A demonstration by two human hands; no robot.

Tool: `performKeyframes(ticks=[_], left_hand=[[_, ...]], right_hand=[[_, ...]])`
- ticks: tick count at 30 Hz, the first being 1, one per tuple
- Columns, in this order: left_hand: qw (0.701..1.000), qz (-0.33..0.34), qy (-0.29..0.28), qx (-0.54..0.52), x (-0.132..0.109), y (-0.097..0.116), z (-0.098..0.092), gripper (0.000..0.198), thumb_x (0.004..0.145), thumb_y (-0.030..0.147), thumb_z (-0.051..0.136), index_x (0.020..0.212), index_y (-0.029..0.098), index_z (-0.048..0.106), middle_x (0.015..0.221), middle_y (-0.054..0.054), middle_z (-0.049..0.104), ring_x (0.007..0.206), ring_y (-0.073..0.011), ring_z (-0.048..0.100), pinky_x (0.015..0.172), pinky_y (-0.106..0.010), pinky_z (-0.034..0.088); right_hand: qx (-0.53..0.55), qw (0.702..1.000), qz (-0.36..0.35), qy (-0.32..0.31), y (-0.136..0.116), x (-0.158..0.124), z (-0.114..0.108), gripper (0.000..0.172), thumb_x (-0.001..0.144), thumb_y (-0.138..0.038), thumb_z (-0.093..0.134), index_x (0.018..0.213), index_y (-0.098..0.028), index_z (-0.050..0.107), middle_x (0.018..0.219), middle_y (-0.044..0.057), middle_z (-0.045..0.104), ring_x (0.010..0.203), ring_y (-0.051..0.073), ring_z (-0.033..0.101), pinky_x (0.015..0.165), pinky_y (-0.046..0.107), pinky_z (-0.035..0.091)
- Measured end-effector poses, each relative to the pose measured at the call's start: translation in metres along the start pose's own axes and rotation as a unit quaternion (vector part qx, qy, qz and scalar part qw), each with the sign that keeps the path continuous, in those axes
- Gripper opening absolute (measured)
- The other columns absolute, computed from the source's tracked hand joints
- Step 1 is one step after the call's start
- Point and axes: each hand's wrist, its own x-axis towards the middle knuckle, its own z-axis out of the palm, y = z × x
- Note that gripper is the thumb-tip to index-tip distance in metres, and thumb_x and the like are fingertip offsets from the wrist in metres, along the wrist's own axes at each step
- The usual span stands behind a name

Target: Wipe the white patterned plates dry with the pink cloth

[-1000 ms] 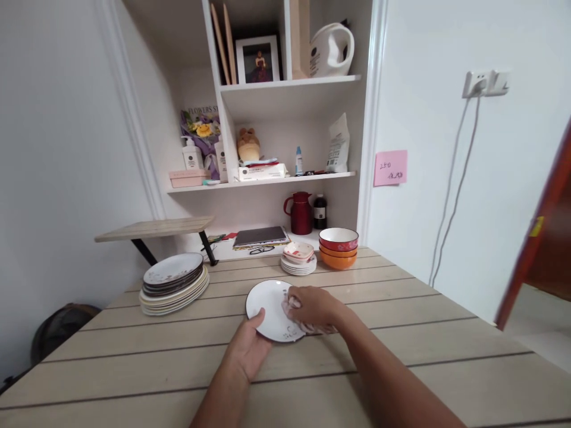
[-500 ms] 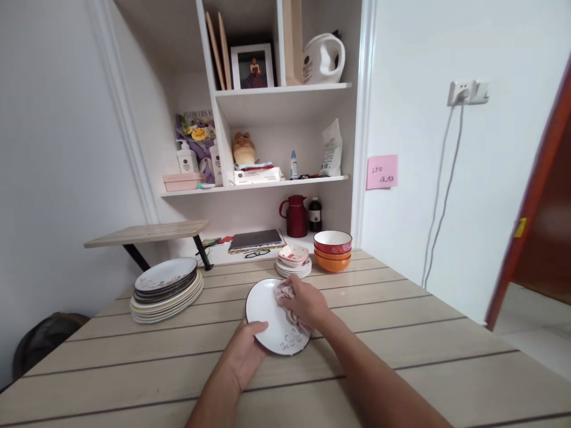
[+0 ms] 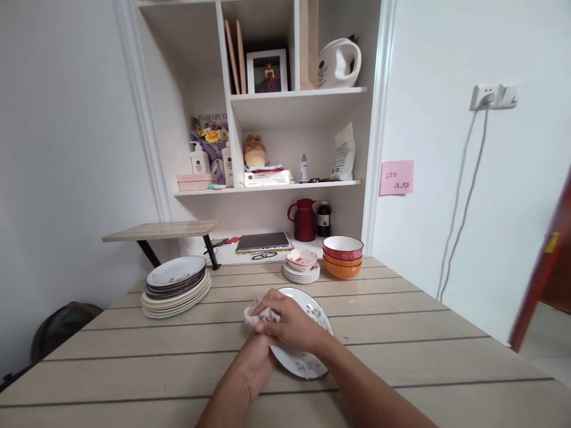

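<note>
A white plate [image 3: 312,362] with a dark rim and a small floral print lies tilted on the wooden table [image 3: 401,351] in front of me. My right hand [image 3: 289,324] is closed on a pinkish cloth [image 3: 259,315] and presses it on the plate's left part. My left hand [image 3: 261,356] lies under my right hand at the plate's near left edge; its fingers are hidden, seemingly holding the plate.
A stack of plates [image 3: 176,285] sits at the left of the table. Small dishes [image 3: 302,266] and stacked red and orange bowls [image 3: 342,255] stand at the far edge. Behind are shelves [image 3: 267,184] with a red jug [image 3: 304,219], bottles and a kettle. A brown door edge [image 3: 542,267] is at right.
My right hand has dragged the cloth from the plate's middle to its left edge. The plate has shifted right and turned, and my left hand is now covered by the right one.
</note>
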Motion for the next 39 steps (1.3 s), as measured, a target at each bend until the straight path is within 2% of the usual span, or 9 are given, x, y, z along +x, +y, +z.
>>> performKeyframes(ticks=[3,7,15,20,24,27,30,34,39], left_hand=[[1.000,-0.017,0.005,-0.002,-0.001,0.000,-0.004,0.053,0.057,-0.002,0.061,0.109,0.013,0.065,0.091,-0.010,0.074,0.088,-0.0253,0.068,0.088,-0.037,0.046],[0.999,-0.029,-0.015,-0.034,-0.001,0.000,-0.007,0.054,0.060,0.000,0.061,0.112,0.011,0.066,0.097,-0.014,0.074,0.096,-0.0283,0.067,0.092,-0.040,0.044],[0.996,-0.027,0.005,-0.090,0.001,-0.002,-0.007,0.068,0.060,-0.002,0.057,0.126,0.012,0.058,0.106,-0.013,0.073,0.101,-0.0279,0.066,0.098,-0.042,0.042],[0.996,-0.013,-0.003,-0.090,0.002,-0.001,-0.006,0.068,0.058,-0.003,0.058,0.124,0.014,0.060,0.104,-0.013,0.073,0.100,-0.0285,0.066,0.096,-0.042,0.043],[0.996,-0.016,-0.022,-0.085,0.003,-0.003,-0.006,0.066,0.057,-0.005,0.058,0.120,0.015,0.062,0.100,-0.012,0.074,0.099,-0.0281,0.066,0.096,-0.041,0.043],[0.996,-0.014,-0.033,-0.086,0.003,-0.005,-0.006,0.054,0.064,-0.002,0.063,0.116,0.013,0.064,0.098,-0.013,0.074,0.101,-0.0277,0.066,0.097,-0.040,0.043],[0.991,-0.009,-0.073,-0.108,0.002,-0.004,-0.004,0.041,0.077,0.017,0.067,0.117,0.013,0.063,0.103,-0.013,0.073,0.106,-0.0268,0.064,0.099,-0.039,0.042],[0.984,-0.027,-0.095,-0.151,0.001,0.000,0.001,0.048,0.085,0.043,0.058,0.122,0.011,0.059,0.113,-0.015,0.069,0.111,-0.0271,0.061,0.102,-0.040,0.041],[0.984,-0.047,-0.049,-0.164,0.002,0.003,0.001,0.055,0.087,0.047,0.053,0.124,0.007,0.058,0.116,-0.018,0.068,0.115,-0.0283,0.059,0.104,-0.041,0.040]], right_hand=[[-0.057,0.996,0.044,0.057,0.012,0.004,-0.003,0.025,0.083,-0.033,0.064,0.107,-0.027,0.068,0.101,0.004,0.062,0.097,0.019,0.057,0.087,0.030,0.040],[-0.201,0.959,0.148,0.136,0.035,0.005,-0.021,0.028,0.084,-0.039,0.060,0.109,-0.028,0.067,0.104,0.006,0.063,0.104,0.025,0.053,0.089,0.036,0.035],[-0.233,0.938,0.254,-0.020,0.041,-0.011,-0.040,0.031,0.081,-0.043,0.059,0.104,-0.022,0.065,0.099,0.008,0.067,0.086,0.023,0.060,0.067,0.028,0.036],[-0.204,0.948,0.238,0.057,0.043,-0.006,-0.030,0.027,0.089,-0.036,0.049,0.107,-0.023,0.065,0.104,0.008,0.064,0.088,0.021,0.059,0.071,0.028,0.038],[-0.121,0.986,0.098,0.052,0.036,0.000,-0.020,0.018,0.084,-0.023,0.058,0.097,-0.026,0.069,0.102,0.004,0.062,0.093,0.018,0.057,0.081,0.028,0.041],[-0.061,0.998,0.004,0.015,0.025,0.002,-0.016,0.015,0.079,-0.014,0.060,0.086,-0.024,0.069,0.097,0.002,0.062,0.097,0.018,0.056,0.088,0.028,0.041],[-0.028,0.999,-0.023,-0.037,0.019,0.000,-0.017,0.016,0.077,-0.010,0.058,0.081,-0.022,0.067,0.090,0.001,0.064,0.094,0.017,0.057,0.088,0.028,0.042],[0.001,0.995,0.002,-0.105,0.022,-0.003,-0.023,0.019,0.073,-0.008,0.058,0.081,-0.021,0.067,0.090,0.000,0.065,0.090,0.015,0.058,0.085,0.026,0.044],[0.021,0.969,0.063,-0.239,0.022,-0.010,-0.043,0.018,0.070,-0.013,0.063,0.082,-0.022,0.071,0.093,-0.002,0.066,0.087,0.015,0.059,0.080,0.023,0.045]])
